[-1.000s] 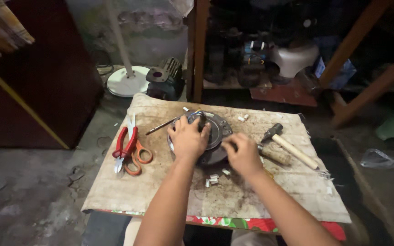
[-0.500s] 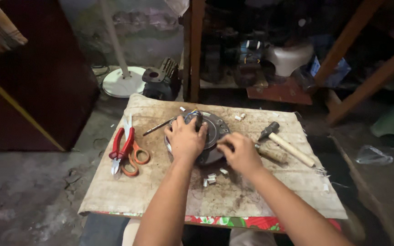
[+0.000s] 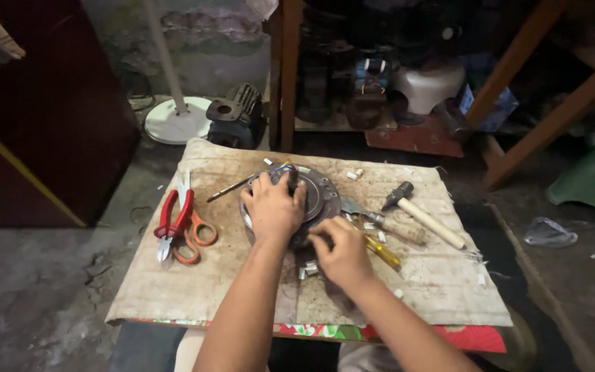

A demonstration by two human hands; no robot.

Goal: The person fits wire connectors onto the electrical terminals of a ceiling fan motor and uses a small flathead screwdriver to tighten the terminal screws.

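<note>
Motor (image 3: 315,200): round grey metal disc, lies flat at centre-back of board (image 3: 242,289), wires poking out at its far edge.

L hand (image 3: 273,207): palm down on motor's left half, fingers curled over the top, pressing. Looks like a brace, so the disc doesn't slide or turn on the board.

R hand (image 3: 342,255): just beside motor's near edge, fingers bent and pinched together at the rim. Closed on sth small or only on the rim: can't tell, fingertips hidden.

Small white bits (image 3: 308,269) scattered by R hand, more at back of board.

Tools parked w/in reach, apart from the work: screwdriver (image 3: 380,251), yellow handle, touching R hand's far side; hammer (image 3: 421,217), wood handle, right of motor; red pliers (image 3: 173,217) and orange scissors (image 3: 194,234) overlapping, well left; thin rod (image 3: 232,188) left-back, near motor.

Board sits on patterned cloth (image 3: 449,337).
</note>
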